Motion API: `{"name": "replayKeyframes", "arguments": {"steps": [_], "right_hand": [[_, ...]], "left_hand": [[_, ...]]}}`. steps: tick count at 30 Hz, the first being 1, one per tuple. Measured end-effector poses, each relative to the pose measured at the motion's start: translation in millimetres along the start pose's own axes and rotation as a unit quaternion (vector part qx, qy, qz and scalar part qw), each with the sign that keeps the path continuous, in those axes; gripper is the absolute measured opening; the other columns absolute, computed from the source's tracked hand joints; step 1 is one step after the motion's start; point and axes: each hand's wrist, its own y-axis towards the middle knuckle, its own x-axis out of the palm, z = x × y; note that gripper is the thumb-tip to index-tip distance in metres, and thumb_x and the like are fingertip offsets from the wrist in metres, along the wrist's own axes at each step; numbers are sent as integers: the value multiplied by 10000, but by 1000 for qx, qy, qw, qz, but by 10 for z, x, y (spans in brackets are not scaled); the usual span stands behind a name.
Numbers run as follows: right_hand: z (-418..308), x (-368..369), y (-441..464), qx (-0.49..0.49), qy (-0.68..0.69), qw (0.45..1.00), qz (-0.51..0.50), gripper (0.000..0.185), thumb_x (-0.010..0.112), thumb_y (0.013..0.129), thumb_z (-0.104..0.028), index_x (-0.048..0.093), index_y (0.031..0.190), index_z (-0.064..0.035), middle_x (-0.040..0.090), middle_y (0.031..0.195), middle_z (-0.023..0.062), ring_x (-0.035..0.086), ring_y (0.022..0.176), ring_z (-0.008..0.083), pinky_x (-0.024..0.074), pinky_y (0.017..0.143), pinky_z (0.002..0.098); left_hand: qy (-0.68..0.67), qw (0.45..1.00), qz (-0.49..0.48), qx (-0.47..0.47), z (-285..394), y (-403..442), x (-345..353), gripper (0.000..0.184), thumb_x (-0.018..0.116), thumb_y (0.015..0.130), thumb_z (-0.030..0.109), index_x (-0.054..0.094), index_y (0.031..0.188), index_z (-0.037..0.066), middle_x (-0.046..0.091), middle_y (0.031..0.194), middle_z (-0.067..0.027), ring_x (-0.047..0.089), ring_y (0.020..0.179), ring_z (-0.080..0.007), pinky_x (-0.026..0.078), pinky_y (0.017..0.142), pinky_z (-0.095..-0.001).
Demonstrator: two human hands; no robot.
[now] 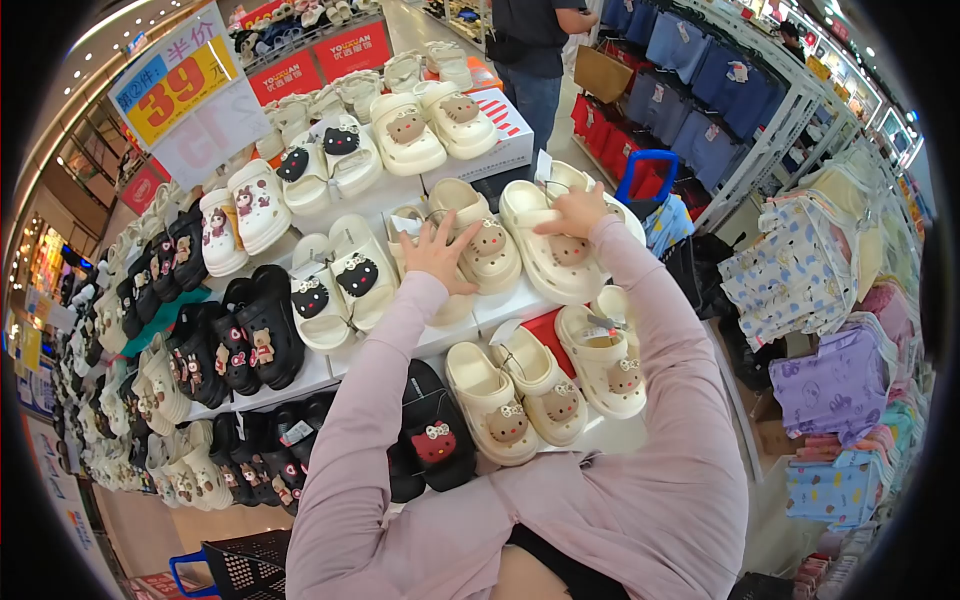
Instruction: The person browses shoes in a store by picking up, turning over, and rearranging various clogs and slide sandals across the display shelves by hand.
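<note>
My left hand (440, 255) lies with fingers spread over a pair of cream clogs (490, 245) with a tan cat-face charm, on the middle tier. Part of the left clog is hidden beneath it. My right hand (582, 212) rests with fingers apart across the top of a larger-looking cream clog (545, 265), partly covering its face charm. White tags stick up near both hands. Left of my left hand are cream slides with black cat faces (357, 275). Below my hands sit more cream clogs (508, 425) and black slides with a red cat face (435, 440).
Stepped white shelves hold rows of clogs, with black clogs (270, 330) at the left. A price sign (180, 95) stands at the back left. Clothes racks with purple garments (830, 380) line the right. A person (535, 60) stands beyond the display. A black basket (245, 565) is at lower left.
</note>
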Motion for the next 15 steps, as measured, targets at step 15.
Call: {"name": "replayKeyframes", "arguments": {"steps": [15], "right_hand": [[849,133,27,5,166,982,89,644,781,606,-514,577,1032,-76,425,1298,166,427,1206,328,345,997,469]], "left_hand": [[8,1000,10,-20,60,9,-29,1147,797,461,598,187,1423,465,247,1482,-34,333,1300,-344,267,956,-617]]}}
